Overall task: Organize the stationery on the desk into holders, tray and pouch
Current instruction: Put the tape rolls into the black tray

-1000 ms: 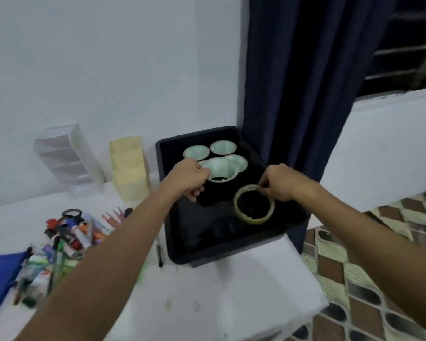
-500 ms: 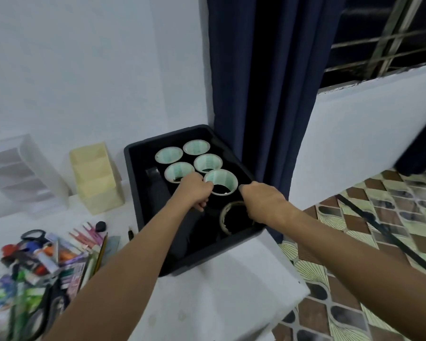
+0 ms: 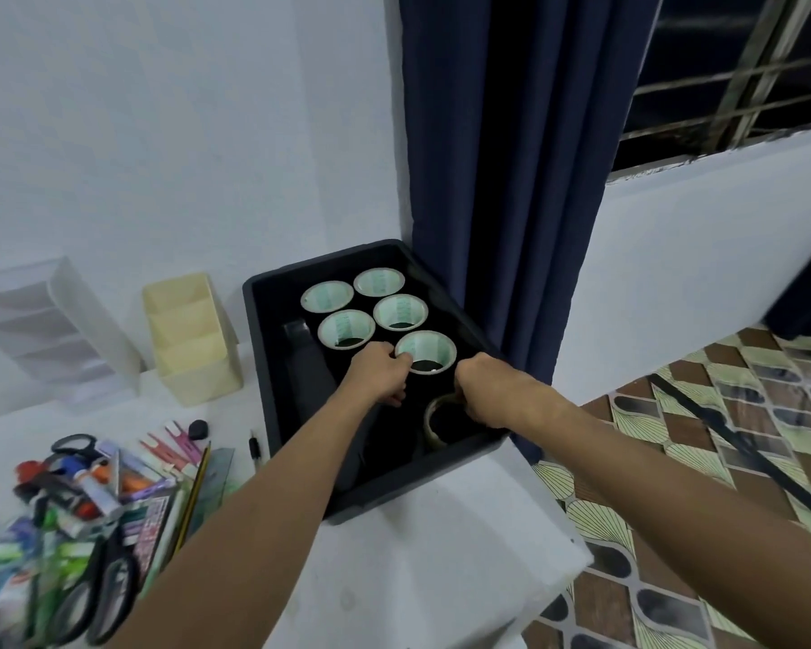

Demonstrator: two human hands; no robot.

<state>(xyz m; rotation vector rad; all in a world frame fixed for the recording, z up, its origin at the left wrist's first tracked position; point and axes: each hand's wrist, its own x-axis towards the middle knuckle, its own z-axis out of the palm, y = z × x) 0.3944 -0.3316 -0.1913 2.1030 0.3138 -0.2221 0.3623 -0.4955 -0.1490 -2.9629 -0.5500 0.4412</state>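
A black tray (image 3: 460,466) stands at the desk's right end against the curtain. Several black tape rolls with pale green cores stand in it. My left hand (image 3: 379,377) pinches the rim of the nearest such roll (image 3: 426,352). My right hand (image 3: 485,387) grips a thin clear tape ring (image 3: 434,426) that stands on edge near the tray's front right corner. A dark flat object (image 3: 307,367) lies along the tray's left side.
A heap of scissors, pens, markers and glue (image 3: 94,498) lies at the left of the white desk. A cream holder (image 3: 193,339) and a clear drawer organiser (image 3: 48,330) stand against the wall. A black pen (image 3: 254,448) lies beside the tray. The desk edge drops to a tiled floor at the right.
My left hand set the green-cored roll down beside the others. My right hand carried the clear ring toward the tray's front right corner. My head turned right.
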